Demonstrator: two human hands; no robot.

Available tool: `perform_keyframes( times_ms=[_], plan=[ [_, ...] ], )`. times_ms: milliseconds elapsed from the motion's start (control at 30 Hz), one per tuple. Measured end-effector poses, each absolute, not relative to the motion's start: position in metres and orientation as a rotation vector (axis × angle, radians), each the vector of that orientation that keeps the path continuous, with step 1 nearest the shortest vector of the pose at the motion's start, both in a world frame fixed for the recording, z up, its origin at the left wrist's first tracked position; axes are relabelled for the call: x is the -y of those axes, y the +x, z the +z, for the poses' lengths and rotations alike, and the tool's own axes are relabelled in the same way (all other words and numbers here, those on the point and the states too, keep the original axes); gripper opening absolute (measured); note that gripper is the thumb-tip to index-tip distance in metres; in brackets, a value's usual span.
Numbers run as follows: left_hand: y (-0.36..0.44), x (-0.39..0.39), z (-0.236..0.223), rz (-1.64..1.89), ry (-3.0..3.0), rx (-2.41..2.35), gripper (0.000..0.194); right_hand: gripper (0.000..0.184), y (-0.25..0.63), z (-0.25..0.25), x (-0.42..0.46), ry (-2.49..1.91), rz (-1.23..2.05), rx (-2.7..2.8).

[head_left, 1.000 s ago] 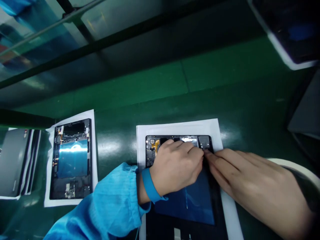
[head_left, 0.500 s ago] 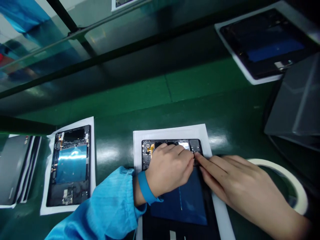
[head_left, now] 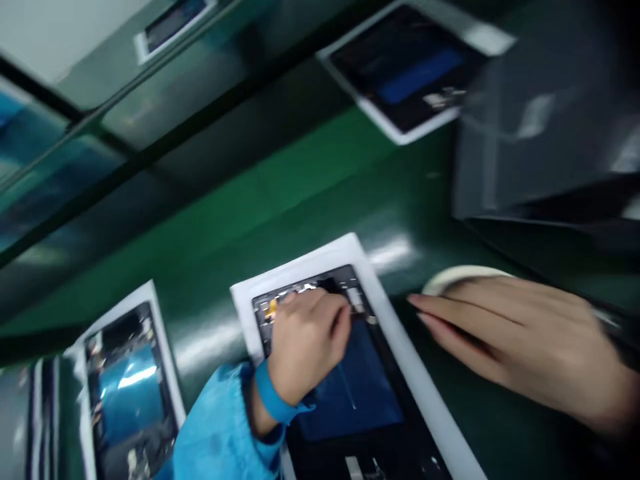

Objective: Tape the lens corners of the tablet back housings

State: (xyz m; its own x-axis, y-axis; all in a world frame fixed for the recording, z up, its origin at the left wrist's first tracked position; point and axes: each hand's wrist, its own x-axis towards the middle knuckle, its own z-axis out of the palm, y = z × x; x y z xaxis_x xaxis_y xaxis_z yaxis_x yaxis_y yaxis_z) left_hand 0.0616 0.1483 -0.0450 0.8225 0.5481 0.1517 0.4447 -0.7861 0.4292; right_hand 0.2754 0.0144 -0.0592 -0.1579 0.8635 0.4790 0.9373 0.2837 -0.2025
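An opened tablet (head_left: 345, 427) with a dark blue panel and exposed parts lies on a white sheet (head_left: 300, 263) in front of me. My left hand (head_left: 305, 333), in a blue sleeve with a blue wristband, rests over the tablet's upper end. Its fingers are curled closed, and whatever they hold is hidden under the hand. My right hand (head_left: 520, 340) is off to the right of the tablet, above a cream-coloured roll of tape (head_left: 460, 272) that it partly covers. Its fingers are stretched forward, thumb and forefinger slightly apart, with nothing visible between them.
A second opened tablet (head_left: 133, 400) lies on white paper at left, beside stacked grey panels (head_left: 17, 427). Another opened tablet (head_left: 405, 67) is at the back. A dark grey box-like object (head_left: 500, 147) stands at right. A dark rail (head_left: 165, 143) crosses behind the green bench.
My right hand has left the tablet's top corner and moved right to the tape roll. My left hand stays over the tablet. The view has tilted and turned.
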Motion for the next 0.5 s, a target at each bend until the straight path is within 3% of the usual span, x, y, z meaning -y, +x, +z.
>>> perform_keyframes(
  times_ms=[67,300,500],
  plan=[
    [0.064,-0.155,-0.040,0.374,2.653,-0.733,0.019,0.011,0.274,-0.046,-0.026,-1.685,-0.210,1.933],
    [0.071,-0.170,-0.037,0.410,2.693,-0.698,0.022,0.013,0.286,-0.016,0.011,-1.790,-0.598,1.761],
    [0.072,-0.172,-0.033,0.402,2.704,-0.748,0.025,0.017,0.333,-0.036,0.079,-2.169,-0.797,1.415]
  ],
)
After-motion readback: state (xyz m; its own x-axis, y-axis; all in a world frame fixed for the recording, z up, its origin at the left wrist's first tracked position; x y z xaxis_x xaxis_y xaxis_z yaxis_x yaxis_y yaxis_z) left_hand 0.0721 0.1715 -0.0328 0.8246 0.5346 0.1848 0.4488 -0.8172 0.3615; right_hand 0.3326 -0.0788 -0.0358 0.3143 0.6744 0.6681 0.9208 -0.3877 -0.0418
